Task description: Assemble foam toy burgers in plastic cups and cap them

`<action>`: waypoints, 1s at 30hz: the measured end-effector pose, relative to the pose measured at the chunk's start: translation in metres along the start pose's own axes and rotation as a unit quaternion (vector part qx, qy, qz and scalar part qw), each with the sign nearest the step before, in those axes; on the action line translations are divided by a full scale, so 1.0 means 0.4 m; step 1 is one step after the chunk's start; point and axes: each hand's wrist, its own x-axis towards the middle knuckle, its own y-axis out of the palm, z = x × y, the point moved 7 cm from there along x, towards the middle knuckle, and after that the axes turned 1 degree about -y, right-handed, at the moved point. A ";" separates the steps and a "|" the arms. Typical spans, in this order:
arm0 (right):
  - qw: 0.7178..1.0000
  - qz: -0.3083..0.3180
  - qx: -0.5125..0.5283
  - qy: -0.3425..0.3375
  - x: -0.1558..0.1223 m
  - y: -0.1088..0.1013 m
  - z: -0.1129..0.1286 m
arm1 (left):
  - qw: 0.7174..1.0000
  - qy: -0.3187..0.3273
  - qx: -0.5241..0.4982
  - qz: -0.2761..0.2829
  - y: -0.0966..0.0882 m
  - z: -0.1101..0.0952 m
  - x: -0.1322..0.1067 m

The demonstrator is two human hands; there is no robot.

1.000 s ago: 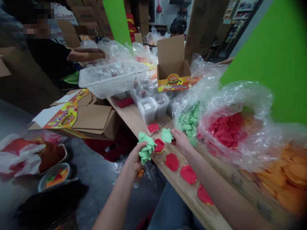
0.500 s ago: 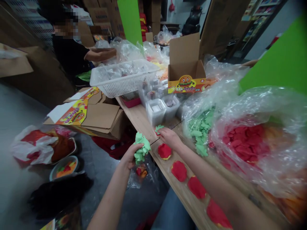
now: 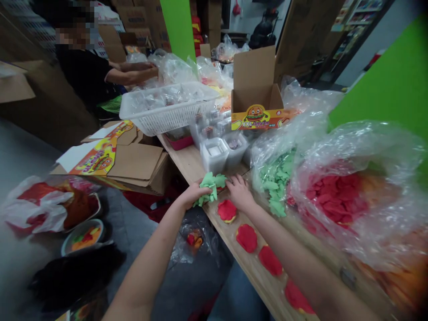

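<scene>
A bunch of thin green leaf-shaped pieces (image 3: pixel 207 185) is gripped in my left hand (image 3: pixel 194 195), over the wooden table's near edge. Close beside it, my right hand (image 3: pixel 240 194) has its fingers apart at the edge of the green pieces, at the far end of a row; the small stack under them is mostly hidden. Toward me along that row lie red scalloped discs (image 3: pixel 227 210) with yellow edges showing beneath, several of them, partly under my right forearm.
Right of my hands are plastic bags of green pieces (image 3: pixel 277 178) and red pieces (image 3: pixel 334 196). Clear plastic tubs (image 3: pixel 214 154), a burger-printed box (image 3: pixel 257 118) and a white basket (image 3: pixel 167 118) stand beyond. Flat cartons (image 3: pixel 133 162) lie left; a co-worker (image 3: pixel 83 76) reaches into bags.
My left hand has moved up and right with the green pieces, meeting my right hand. The right hand's fingers have spread from their pinch on a green piece. The view has shifted slightly.
</scene>
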 end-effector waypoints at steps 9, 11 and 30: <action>0.998 -0.021 0.045 -0.027 -0.038 -0.047 0.054 | 0.966 -0.025 -0.249 -0.058 -0.025 0.054 -0.147; 0.988 -0.049 0.146 0.000 -0.057 -0.083 0.081 | 0.957 -0.037 -0.280 -0.060 0.000 0.070 -0.178; 0.828 0.039 0.530 0.178 -0.155 -0.012 0.008 | 0.995 -0.013 -0.063 -0.070 0.038 0.160 -0.291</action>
